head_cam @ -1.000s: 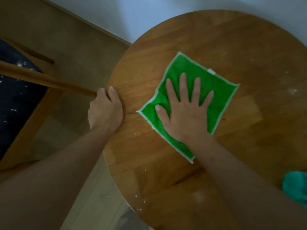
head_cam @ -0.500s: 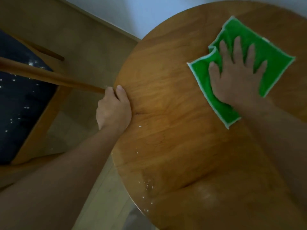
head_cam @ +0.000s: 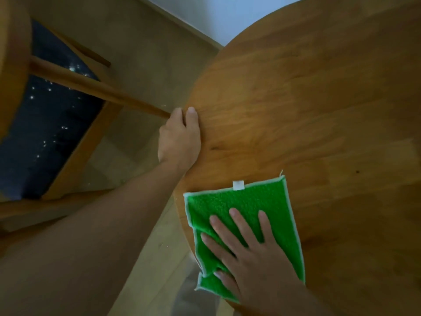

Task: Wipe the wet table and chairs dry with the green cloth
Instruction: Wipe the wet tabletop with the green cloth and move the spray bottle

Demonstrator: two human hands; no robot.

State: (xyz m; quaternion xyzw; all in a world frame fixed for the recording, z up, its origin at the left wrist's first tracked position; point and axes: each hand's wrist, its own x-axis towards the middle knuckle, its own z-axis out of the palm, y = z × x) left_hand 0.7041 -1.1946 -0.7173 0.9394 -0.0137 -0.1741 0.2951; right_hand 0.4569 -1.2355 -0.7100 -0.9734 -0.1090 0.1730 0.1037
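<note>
A round wooden table [head_cam: 319, 106] fills the right of the view. The green cloth [head_cam: 239, 201], white-edged with a small white tag, lies at the table's near left edge, one corner hanging over the rim. My right hand [head_cam: 252, 254] presses flat on the cloth with straight, spread fingers. My left hand [head_cam: 178, 140] grips the table's left rim, thumb on top and fingers curled under the edge. A wooden chair [head_cam: 75, 80] with a dark seat [head_cam: 43, 133] speckled with water drops stands to the left.
The chair's wooden rail [head_cam: 109, 94] reaches up to the table edge by my left hand. Pale floor [head_cam: 145, 51] lies between chair and table, with a few drops on it. A white wall [head_cam: 218, 17] runs behind.
My right hand has swept the cloth from the table's far side down to its near left edge. My left hand has stayed on the rim. The view has shifted.
</note>
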